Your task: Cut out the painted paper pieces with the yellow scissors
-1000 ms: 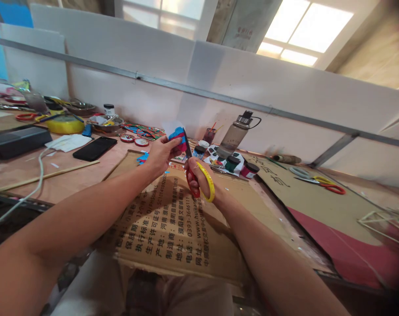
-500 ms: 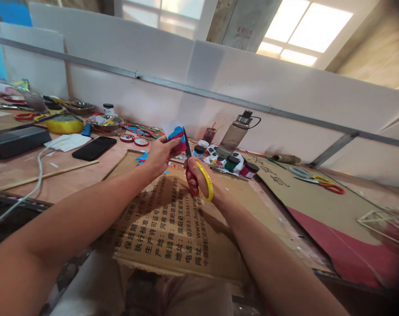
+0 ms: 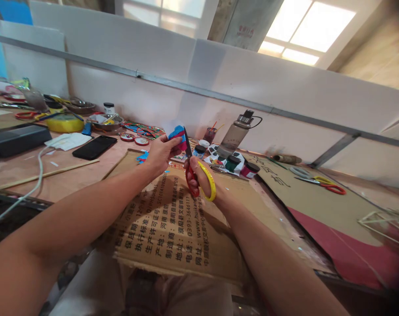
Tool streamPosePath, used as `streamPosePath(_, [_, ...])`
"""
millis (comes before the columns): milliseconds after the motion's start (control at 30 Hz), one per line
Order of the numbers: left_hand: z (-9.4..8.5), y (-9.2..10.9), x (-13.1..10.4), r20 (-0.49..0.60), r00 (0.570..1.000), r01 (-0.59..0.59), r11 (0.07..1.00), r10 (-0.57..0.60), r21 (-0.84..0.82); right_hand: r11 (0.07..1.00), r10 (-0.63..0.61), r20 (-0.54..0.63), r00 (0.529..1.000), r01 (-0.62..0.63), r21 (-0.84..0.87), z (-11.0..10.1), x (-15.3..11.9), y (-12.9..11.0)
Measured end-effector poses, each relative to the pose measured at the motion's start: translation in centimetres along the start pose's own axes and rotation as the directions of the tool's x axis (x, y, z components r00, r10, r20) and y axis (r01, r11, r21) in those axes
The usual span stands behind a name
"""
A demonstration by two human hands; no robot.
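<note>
Between the thumb and fingers of my left hand (image 3: 164, 152) is a small blue and magenta piece (image 3: 178, 137). My right hand (image 3: 199, 175) is closed round scissors (image 3: 208, 181) with one yellow and one red handle. Their dark blades point up, right beside the piece's right edge. Both hands are above a printed cardboard sheet (image 3: 159, 237) lying over the lap and table edge. A blue scrap (image 3: 142, 157) lies at the sheet's upper left, just left of my left hand.
Behind my hands stand a grey bottle (image 3: 235, 134), paint jars (image 3: 250, 170) and a cup with sticks (image 3: 210, 134). To the left lie a black phone (image 3: 94, 147), a wooden stick (image 3: 51, 174) and a yellow tape roll (image 3: 64, 123). Orange-handled scissors (image 3: 331, 186) rest at right.
The scissors in my right hand have shifted very slightly to the right, and the handles seem a little wider apart. My left hand keeps its hold on the piece.
</note>
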State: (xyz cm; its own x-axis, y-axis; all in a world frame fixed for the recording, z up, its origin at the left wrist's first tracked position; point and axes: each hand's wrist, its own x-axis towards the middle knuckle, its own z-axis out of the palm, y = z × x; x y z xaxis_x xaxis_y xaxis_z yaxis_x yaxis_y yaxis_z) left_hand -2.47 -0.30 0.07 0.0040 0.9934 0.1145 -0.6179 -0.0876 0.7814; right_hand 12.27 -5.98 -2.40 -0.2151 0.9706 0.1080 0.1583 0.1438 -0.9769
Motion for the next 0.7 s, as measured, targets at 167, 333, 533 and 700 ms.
streamPosePath(167, [0.12,0.07,-0.23,-0.012,1.0,0.015,1.0,-0.015,0.003,1.0,-0.023,0.009,1.0,0.023,-0.018,0.01,-0.06,-0.39])
streamPosePath(333, [0.06,0.06,-0.2,-0.008,1.0,0.013,1.0,-0.013,0.021,1.0,-0.022,-0.008,1.0,0.022,-0.013,0.16,-0.21,-0.79])
streamPosePath(533, [-0.08,0.01,-0.01,0.0,1.0,-0.004,1.0,0.004,0.023,0.999,-0.038,0.0,0.999,0.038,-0.027,-0.03,-0.34,-0.9])
streamPosePath(700, [-0.04,0.02,-0.01,-0.008,1.0,-0.017,0.999,0.018,0.036,0.999,-0.053,-0.037,0.998,0.052,-0.012,-0.11,0.02,-0.53])
